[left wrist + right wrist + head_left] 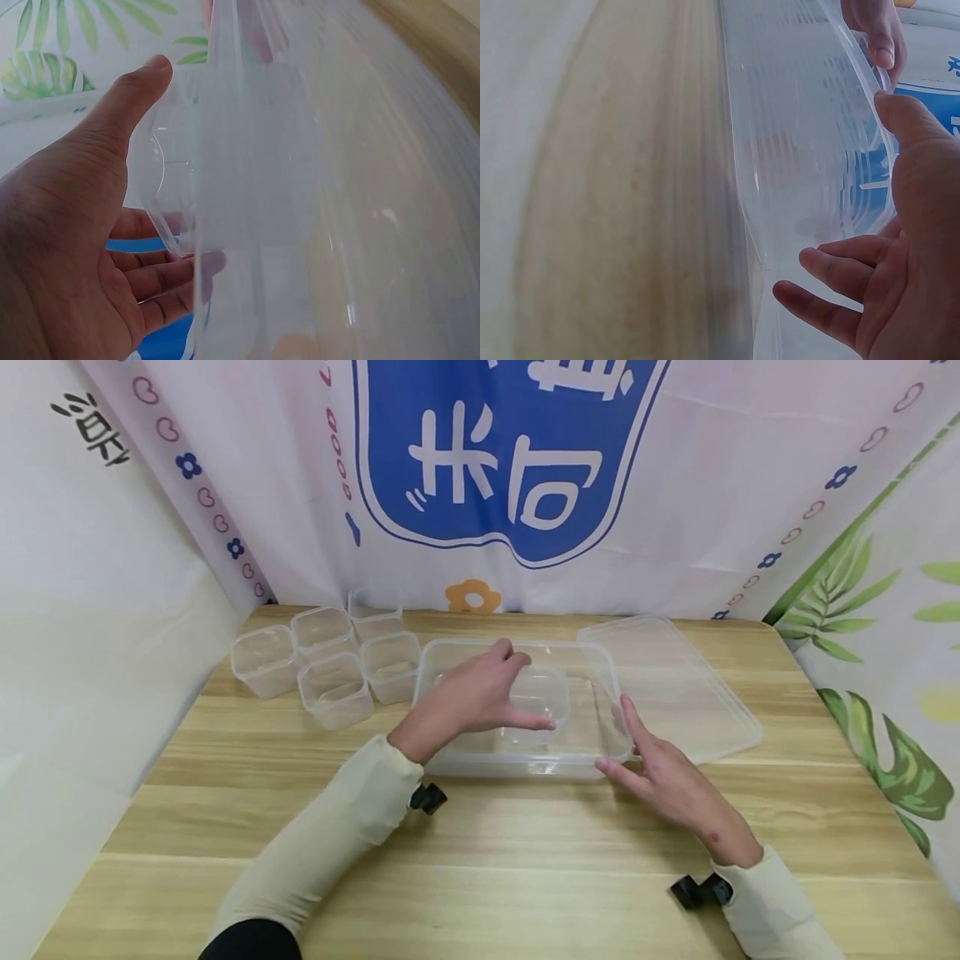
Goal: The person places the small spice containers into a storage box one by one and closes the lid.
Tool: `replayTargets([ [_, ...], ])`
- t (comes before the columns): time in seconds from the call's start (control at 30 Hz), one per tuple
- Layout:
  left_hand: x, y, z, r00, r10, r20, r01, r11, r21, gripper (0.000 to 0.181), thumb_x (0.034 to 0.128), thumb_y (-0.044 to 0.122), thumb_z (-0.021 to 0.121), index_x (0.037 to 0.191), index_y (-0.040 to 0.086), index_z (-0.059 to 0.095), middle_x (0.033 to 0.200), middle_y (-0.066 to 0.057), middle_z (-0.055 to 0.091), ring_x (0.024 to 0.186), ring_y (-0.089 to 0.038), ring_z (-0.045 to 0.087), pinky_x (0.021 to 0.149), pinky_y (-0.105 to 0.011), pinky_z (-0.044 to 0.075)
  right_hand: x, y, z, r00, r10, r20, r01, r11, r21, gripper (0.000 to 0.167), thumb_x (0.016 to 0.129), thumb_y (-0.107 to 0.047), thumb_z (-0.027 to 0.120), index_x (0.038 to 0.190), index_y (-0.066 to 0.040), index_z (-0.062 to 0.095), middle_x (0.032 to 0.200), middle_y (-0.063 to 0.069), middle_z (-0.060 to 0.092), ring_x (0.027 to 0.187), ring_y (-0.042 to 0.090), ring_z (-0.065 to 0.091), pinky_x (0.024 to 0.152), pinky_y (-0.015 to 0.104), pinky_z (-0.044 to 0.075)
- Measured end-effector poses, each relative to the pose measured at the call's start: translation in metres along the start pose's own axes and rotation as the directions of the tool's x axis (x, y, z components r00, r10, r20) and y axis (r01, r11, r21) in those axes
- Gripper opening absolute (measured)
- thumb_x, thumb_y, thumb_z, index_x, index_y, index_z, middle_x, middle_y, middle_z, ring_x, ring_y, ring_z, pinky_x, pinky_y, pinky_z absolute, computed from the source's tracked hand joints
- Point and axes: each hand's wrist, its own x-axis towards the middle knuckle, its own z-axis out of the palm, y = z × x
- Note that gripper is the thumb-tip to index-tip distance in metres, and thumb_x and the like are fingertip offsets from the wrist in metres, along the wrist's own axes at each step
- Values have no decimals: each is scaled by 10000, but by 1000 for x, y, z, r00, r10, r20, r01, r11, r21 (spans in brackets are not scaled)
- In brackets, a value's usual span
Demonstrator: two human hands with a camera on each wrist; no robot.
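Note:
A large clear plastic box [540, 768] stands lidless on the wooden table, with a small clear container [551, 689] inside it. My left hand [480, 693] reaches over the box's left part. Its thumb and fingers are spread around the small container; in the left wrist view the thumb stands apart from the container [172, 165], while fingertips lie close to or against its lower edge. My right hand [667, 772] is at the box's front right corner. There its thumb touches the rim [885, 124], and the fingers extend loosely along the right side.
Several small clear containers [333, 689] are grouped at the table's back left. A flat clear lid [682, 693] lies to the right of the box, partly behind my right hand. A printed white curtain [300, 485] hangs along the table's back edge.

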Motion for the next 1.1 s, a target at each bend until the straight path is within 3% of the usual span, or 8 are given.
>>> replayTargets([
  [0.17, 9, 9, 10, 999, 24, 37, -22, 999, -37, 1047, 759, 811, 699, 1476, 66, 533, 1311, -131, 527, 854, -174, 612, 779, -330, 565, 1, 1, 1, 1000, 7, -1, -7, 1000, 7, 950, 1042, -371, 631, 1655, -208, -76, 1594, 297, 282, 1352, 498, 445, 1075, 646, 377],
  [0.6, 23, 24, 44, 999, 52, 4, -52, 993, -110, 1025, 783, 768, 719, 1494, 57, 521, 1234, -105, 510, 802, -167, 577, 708, -294, 533, 0, 2, 1, 1000, 5, -9, -5, 1000, 2, 953, 1033, -358, 651, 1663, -183, -41, 1550, 337, 340, 1276, 484, 534, 1018, 634, 445],
  [1.1, 25, 37, 54, 995, 103, -6, -103, 994, 26, 1011, 805, 809, 653, 1464, 49, 546, 1226, -123, 543, 695, -138, 568, 598, -269, 524, 0, 0, 2, 1000, 1, -24, -1, 1000, -17, 924, 1040, -349, 640, 1659, -97, 2, 1524, 365, 363, 1250, 492, 553, 998, 640, 457],
])
